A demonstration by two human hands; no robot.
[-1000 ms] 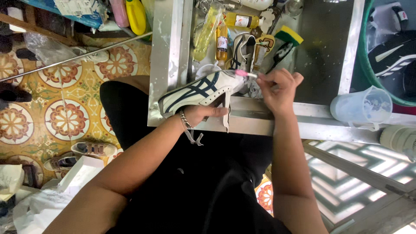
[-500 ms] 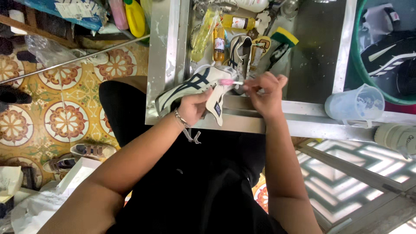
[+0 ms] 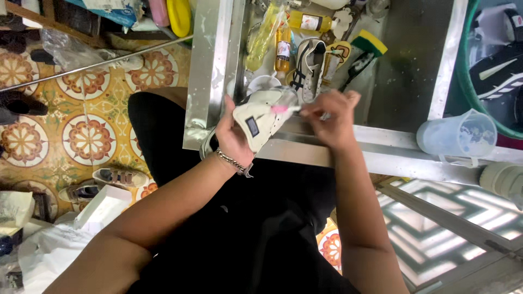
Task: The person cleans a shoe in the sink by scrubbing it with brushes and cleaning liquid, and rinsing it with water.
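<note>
Head view: you are now holding the white sneaker with its heel turned up toward you, where a second ago it was lying on its side with the dark stripes showing along the steel ledge. Your left hand is clenching around the sneaker from below, wrist and bracelet hanging just off the ledge. Your right hand is pinching a small pink-tipped brush and is pressing its tip against the sneaker's heel, so the work appears to be shifting from the side panel to the back of the shoe.

Taking the sneaker as landmark: just beyond it, in the sink, a second sneaker is lying sole-side away, with an orange bottle beside that and a yellow-green sponge a little further right. These are crowding the space past the heel, so forward strokes are having little room. Well to the right of the sneaker a clear measuring jug is standing on the ledge, apart from your right elbow's path. On the near side of the sneaker the ledge is ending, and only your lap and the patterned tile floor are lying below, so a slip there is looking like a drop.
</note>
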